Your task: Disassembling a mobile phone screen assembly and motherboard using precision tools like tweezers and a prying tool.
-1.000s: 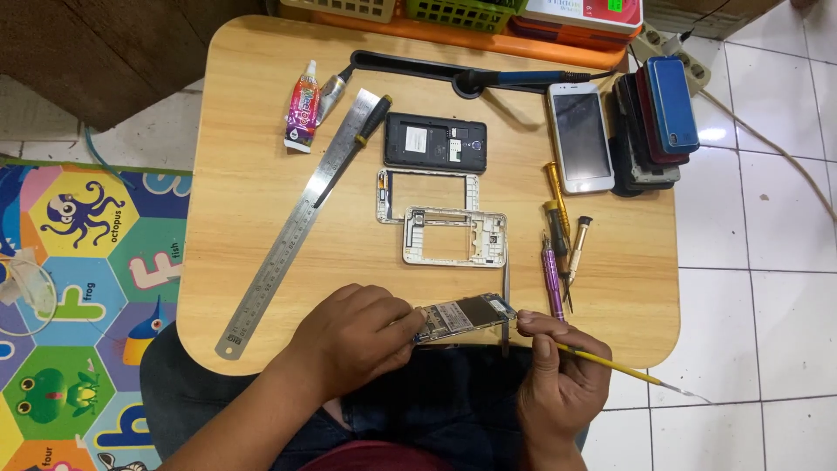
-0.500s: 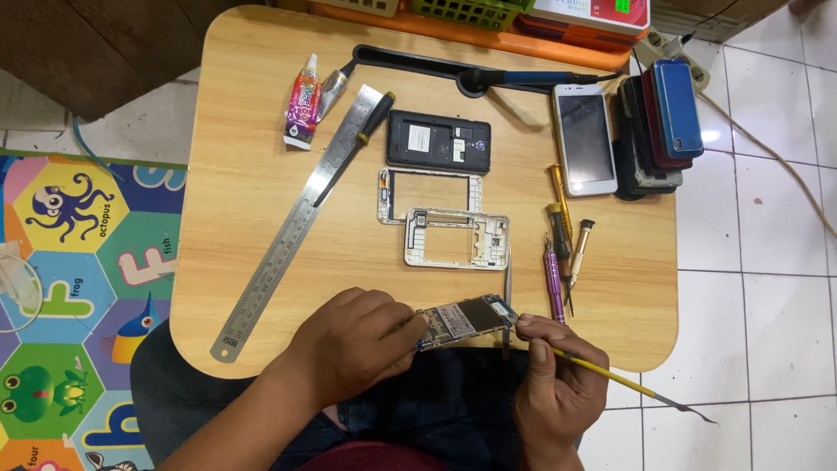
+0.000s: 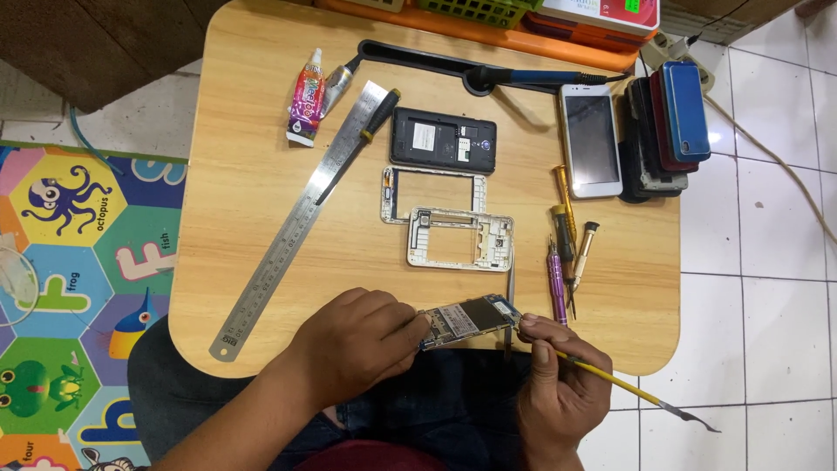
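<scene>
**Phone stripped to the board, board now in hand**

Head view, the only one we have.

Progress, as we judge it: teardown looks mostly done. A black phone body lies open-backed at 12 o'clock on the table. Two bare white frames sit just below it, overlapping, both hollow. The board is out and up at the 6 o'clock edge of the table, over our lap. What's left, going by the layout: the work on the board itself, then everything back into the frames. Nothing looks reassembled yet.

Hands:
- Left hand is curled closed, pinching the board's left end between thumb and fingers.
- Right hand is closed around a yellow-handled tool, held like a pen. Its tip meets the board's right end, while the far end trails off to 4 o'clock over the floor tiles.

Around, on the table:
- Steel ruler lies diagonal from 7 to 12 o'clock, a black-handled tool across its top end.
- Glue tube at 11 o'clock.
- Screwdrivers at 3 o'clock of the frames, just beside each other.
- White phone face up at 1 o'clock, a stack of phones and cases touching its right side.
- Soldering iron in a black holder along the 12 o'clock edge.

Containers: green basket and orange tray at the far edge are mostly cropped. We can't tell their contents.
</scene>
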